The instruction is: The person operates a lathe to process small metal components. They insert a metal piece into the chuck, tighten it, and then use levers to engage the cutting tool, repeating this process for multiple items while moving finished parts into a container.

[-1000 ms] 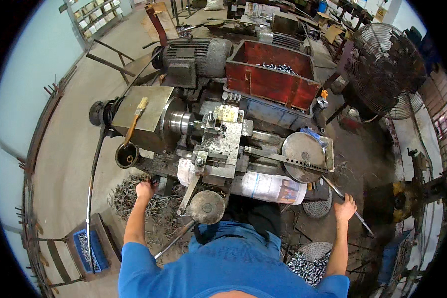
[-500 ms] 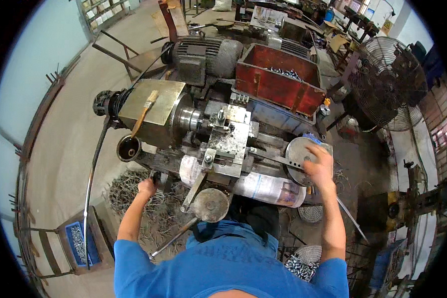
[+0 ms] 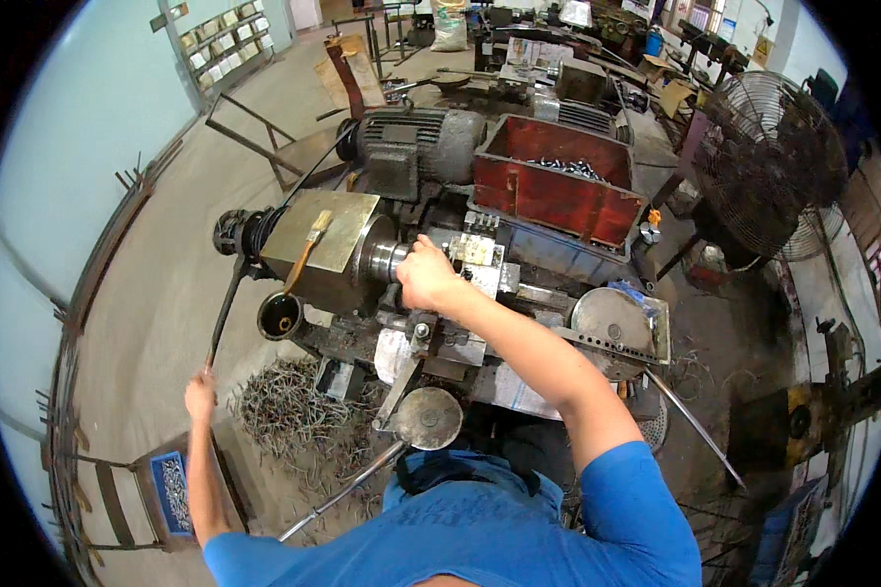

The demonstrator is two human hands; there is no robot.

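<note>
A small lathe stands in front of me, with a metal spindle nose (image 3: 386,262) beside its headstock (image 3: 313,256). My right hand (image 3: 427,276) is closed at the spindle nose, over the tool slide (image 3: 478,256). Whatever its fingers hold is hidden by the hand. Off to the left, my left hand (image 3: 200,395) is wrapped round a long dark lever (image 3: 227,311) that hangs from the headstock's left end. A brush (image 3: 307,252) with a wooden handle lies on the headstock's flat cover. Below it is a round cup (image 3: 280,316).
Behind the lathe sit a grey motor (image 3: 416,147) and a red bin (image 3: 558,201) with small metal parts. A large fan (image 3: 773,161) stands at right. Metal shavings (image 3: 299,411) cover the floor at lower left, near a blue tray (image 3: 173,494) of parts. A handwheel disc (image 3: 612,320) is at right.
My right hand has moved from the disc at the right to the spindle. My left hand has left the lathe's front and gone left onto the lever. The view has shifted slightly.
</note>
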